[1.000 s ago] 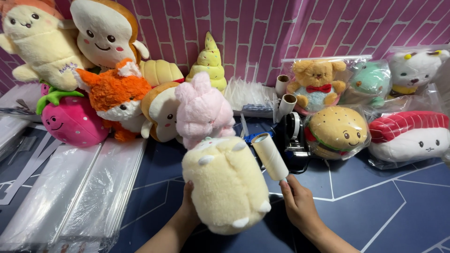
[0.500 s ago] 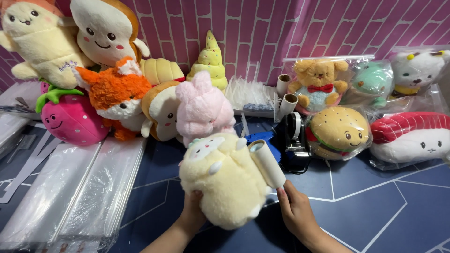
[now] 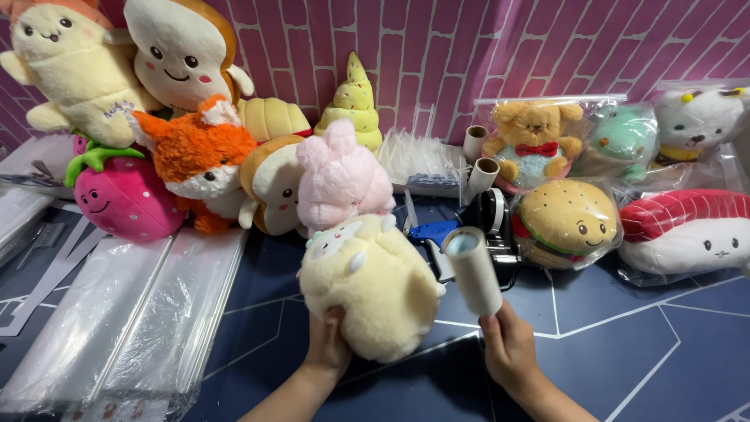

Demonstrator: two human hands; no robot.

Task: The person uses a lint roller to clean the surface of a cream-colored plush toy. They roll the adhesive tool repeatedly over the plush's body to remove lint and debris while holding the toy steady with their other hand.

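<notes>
My left hand holds the plush over the table; the lint roller in my right hand stands just right of it, other toys behind.

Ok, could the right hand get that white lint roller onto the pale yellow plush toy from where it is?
Probably yes: the right hand holds the white lint roller just beside the pale yellow plush toy, with nothing between.

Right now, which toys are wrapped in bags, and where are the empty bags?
Bear bag: clear, back right by the wall.
Burger bag: clear, beside the lint roller.
Sushi bag: clear, far right.
Empty bags: flat clear stacks, left on the table.
</notes>
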